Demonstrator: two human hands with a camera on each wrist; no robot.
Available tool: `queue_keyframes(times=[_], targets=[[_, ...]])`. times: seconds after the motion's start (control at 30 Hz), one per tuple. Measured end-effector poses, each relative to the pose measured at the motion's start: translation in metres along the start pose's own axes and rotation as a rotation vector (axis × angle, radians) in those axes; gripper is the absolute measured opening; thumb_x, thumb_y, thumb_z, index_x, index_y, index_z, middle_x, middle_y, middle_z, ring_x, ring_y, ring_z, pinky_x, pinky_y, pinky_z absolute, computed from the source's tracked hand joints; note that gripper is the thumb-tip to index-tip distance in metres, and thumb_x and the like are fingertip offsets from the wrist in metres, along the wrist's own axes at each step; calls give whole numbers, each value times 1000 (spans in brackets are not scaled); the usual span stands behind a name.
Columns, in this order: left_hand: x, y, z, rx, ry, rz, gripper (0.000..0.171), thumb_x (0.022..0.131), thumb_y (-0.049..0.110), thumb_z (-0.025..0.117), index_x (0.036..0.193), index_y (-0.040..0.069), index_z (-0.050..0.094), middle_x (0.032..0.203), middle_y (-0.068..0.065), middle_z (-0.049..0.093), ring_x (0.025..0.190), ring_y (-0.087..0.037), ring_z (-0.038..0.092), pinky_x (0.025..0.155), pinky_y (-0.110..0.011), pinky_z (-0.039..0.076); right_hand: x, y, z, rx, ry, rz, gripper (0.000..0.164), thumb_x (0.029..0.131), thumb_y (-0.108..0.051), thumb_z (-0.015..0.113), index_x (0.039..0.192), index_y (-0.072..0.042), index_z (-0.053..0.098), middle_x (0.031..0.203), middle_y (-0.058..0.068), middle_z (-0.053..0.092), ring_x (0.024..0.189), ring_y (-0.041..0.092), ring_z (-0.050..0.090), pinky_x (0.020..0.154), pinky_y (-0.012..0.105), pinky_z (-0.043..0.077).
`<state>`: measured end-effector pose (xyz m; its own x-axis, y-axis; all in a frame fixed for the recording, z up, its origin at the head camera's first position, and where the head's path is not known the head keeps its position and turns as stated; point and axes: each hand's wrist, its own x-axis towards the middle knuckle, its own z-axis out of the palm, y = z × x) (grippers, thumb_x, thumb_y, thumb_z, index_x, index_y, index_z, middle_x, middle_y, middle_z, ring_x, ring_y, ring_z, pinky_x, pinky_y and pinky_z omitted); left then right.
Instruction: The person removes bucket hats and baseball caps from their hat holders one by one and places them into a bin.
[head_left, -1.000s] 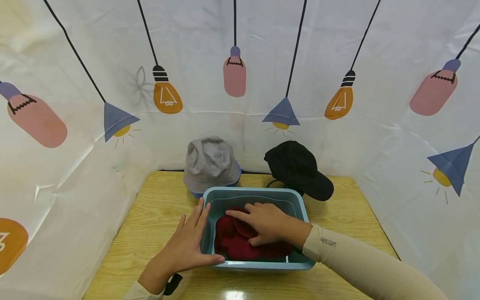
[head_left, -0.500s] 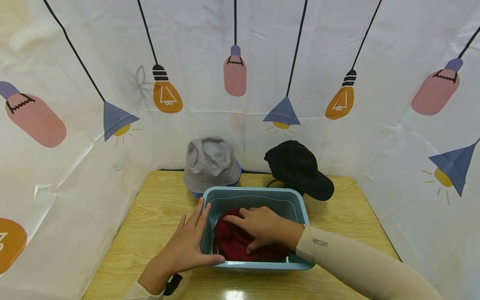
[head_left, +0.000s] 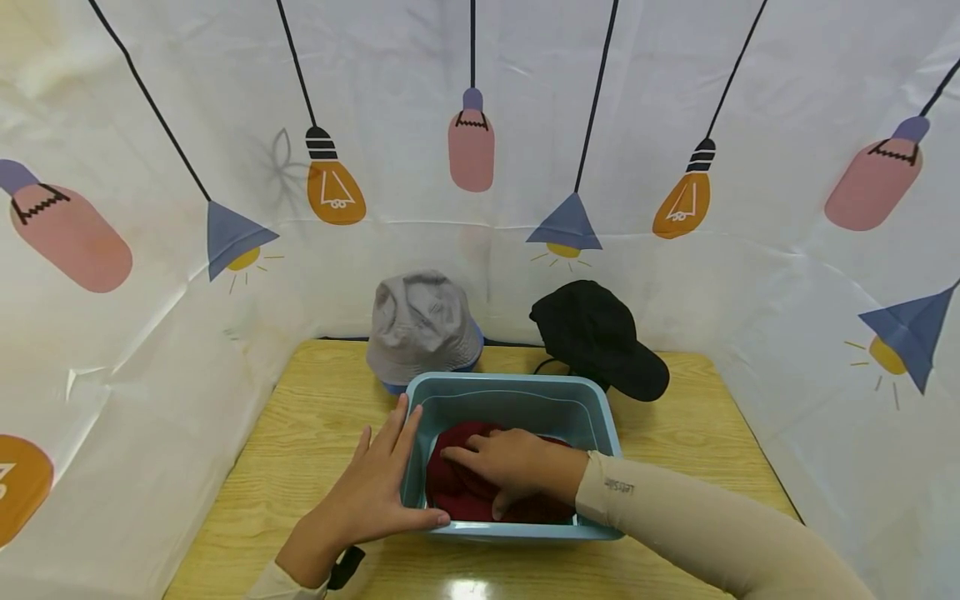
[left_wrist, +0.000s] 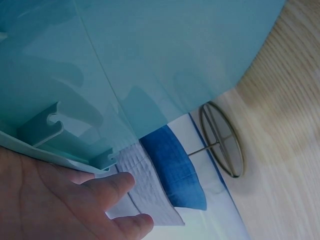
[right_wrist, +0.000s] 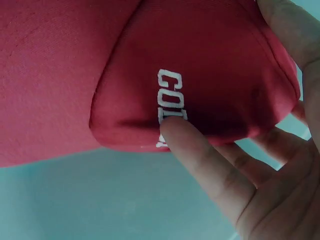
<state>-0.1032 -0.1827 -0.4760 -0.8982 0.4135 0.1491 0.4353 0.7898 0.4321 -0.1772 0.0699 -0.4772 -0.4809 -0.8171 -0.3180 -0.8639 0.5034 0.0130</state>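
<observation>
There are three pieces of headwear: one dark red fabric cap with white stitched lettering (head_left: 453, 477), one grey fabric bucket hat with a blue underside (head_left: 420, 325), and one black cap with a curved brim (head_left: 588, 333). One rectangular blue-green plastic bin (head_left: 517, 380) contains the red cap, while the other two sit just behind its far rim, grey to the left, black to the right. One thin metal stand with an oval ring base (left_wrist: 218, 144) shows beside the bucket hat in the left wrist view. The table (head_left: 322, 392) is yellowish and wood-grained, backed and flanked by a creased white sheet (head_left: 390, 75) printed with three pink bulbs (head_left: 471, 158), three orange bulbs (head_left: 336, 196), one cut off by the edge, and three blue lampshades (head_left: 566, 223). The left hand (head_left: 375, 492) is spread wide, fingers straight against the bin's left side and thumb on the near rim. The right hand (head_left: 521, 462) reaches inside and grips the red cap, one digit across the lettering, others bent behind the cap's edge.
</observation>
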Motion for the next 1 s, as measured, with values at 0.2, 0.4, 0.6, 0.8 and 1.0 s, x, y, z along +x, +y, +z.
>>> queue_keyframes(times=[0.2,0.4,0.6,0.8,1.0], targets=[[-1,-2,0,11,8,14,136,70,88,68,168,25,-2,176,-11,-1,158,-34,24,114,-79,20,2,0,1,79,-64,-38,113,74,-52,91,163,-45,22,155,-8,50,127,12,59,97,41,57],[0,-3,1,22,16,20,136,69,91,66,168,25,0,176,-11,0,157,-34,26,113,-79,22,3,2,3,87,-172,-59,111,82,-33,90,163,-50,16,165,-8,39,131,13,60,101,41,56],[1,0,-1,7,3,18,135,70,91,65,168,25,1,176,-12,0,157,-34,26,114,-79,20,9,0,8,97,-189,-47,108,84,-22,88,161,-53,20,166,-7,38,123,10,63,95,43,59],[1,0,-2,-4,-14,7,135,70,92,64,168,26,-1,176,-11,-2,157,-34,26,116,-78,19,17,-3,17,46,-200,-40,105,85,-24,88,160,-55,22,165,-7,39,122,9,63,95,43,59],[1,0,-2,-10,-11,9,135,70,91,65,168,26,-1,176,-11,-2,157,-35,26,115,-78,19,23,-5,21,19,-223,-32,103,85,-25,87,160,-55,23,165,-6,39,111,8,66,94,39,59]])
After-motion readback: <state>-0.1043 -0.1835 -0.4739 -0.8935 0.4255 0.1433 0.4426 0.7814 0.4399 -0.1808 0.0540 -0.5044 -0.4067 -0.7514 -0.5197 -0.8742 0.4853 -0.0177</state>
